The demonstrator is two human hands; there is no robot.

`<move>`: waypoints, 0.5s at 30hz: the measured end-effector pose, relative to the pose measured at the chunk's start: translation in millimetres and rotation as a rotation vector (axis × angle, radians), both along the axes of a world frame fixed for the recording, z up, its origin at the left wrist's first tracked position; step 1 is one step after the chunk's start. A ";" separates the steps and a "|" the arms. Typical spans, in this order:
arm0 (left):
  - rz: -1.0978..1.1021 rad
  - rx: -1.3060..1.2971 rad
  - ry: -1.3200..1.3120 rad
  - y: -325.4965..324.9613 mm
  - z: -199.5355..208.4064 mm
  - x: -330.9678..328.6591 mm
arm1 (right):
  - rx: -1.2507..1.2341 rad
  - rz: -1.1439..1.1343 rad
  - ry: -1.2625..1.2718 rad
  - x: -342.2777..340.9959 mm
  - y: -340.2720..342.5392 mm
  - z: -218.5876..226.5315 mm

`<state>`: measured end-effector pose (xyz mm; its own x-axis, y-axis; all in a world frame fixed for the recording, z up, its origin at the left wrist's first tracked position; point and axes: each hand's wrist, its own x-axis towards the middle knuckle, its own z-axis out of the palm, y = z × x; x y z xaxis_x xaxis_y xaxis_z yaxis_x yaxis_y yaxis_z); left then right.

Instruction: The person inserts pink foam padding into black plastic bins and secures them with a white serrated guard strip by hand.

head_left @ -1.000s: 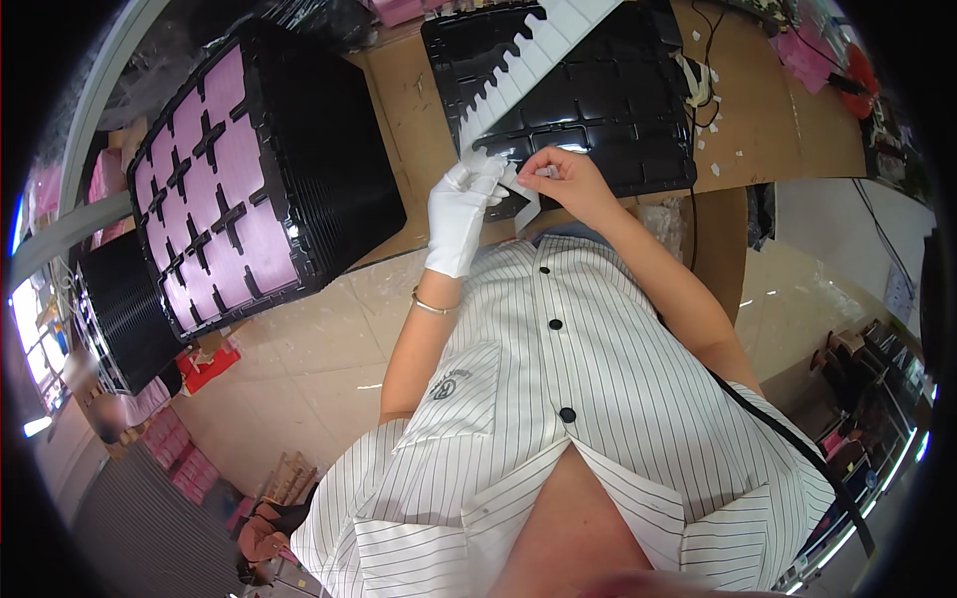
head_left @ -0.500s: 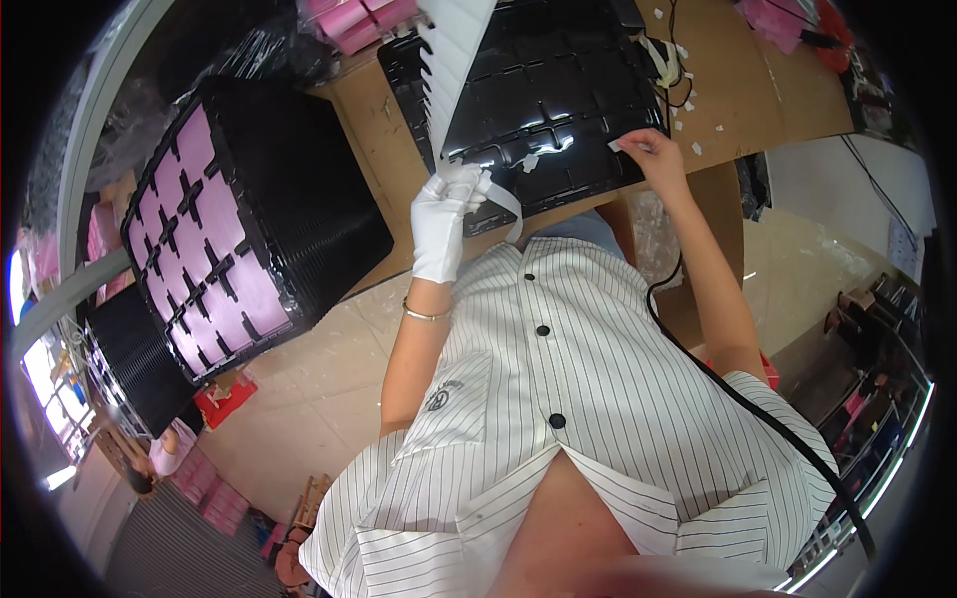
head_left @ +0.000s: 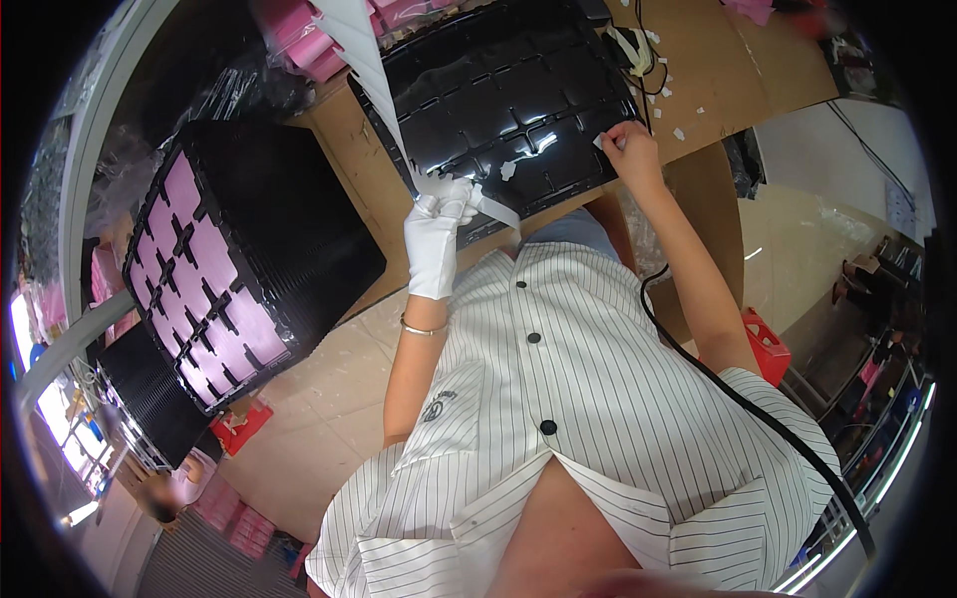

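My left hand (head_left: 435,244), in a white glove, is closed around the lower end of a long white strip (head_left: 367,85) with a jagged edge. The strip rises away from me to the far left. A narrow white band (head_left: 500,211) curls out of the same hand toward my shirt. My bare right hand (head_left: 634,154) pinches a small white paper piece (head_left: 600,142) over the near right edge of a glossy black plastic tray (head_left: 469,90). The tray lies on the table with moulded ridges facing up. One white scrap (head_left: 508,171) rests on it.
To the left stands a tall stack of black trays (head_left: 309,209) with a pink face. Pink packs (head_left: 304,40) sit at the far left of the brown tabletop (head_left: 733,75). Small paper scraps and black cables lie right of the tray. A red crate (head_left: 766,347) stands lower right.
The whole view has shifted slightly. The white strip has swung to the left above my left hand. My right fingers have curled in more around the small paper piece.
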<state>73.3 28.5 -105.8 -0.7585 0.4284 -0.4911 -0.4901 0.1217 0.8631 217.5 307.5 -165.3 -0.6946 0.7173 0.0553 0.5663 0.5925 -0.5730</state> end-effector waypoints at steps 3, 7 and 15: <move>-0.004 0.007 -0.006 -0.5 0.2 0.6 | 0.058 0.052 0.009 0.4 0.6 2.4; -0.002 0.019 -0.005 -1.5 -0.4 2.4 | 0.082 0.074 0.006 -0.3 -0.2 0.9; -0.020 0.011 0.023 -4.3 -3.2 0.1 | -0.162 0.359 0.205 22.9 9.6 20.4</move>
<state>73.4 24.1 -108.9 -0.7608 0.4490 -0.4685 -0.4674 0.1218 0.8756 240.4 317.0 -144.9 -0.8874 0.4438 0.1249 0.2060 0.6241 -0.7537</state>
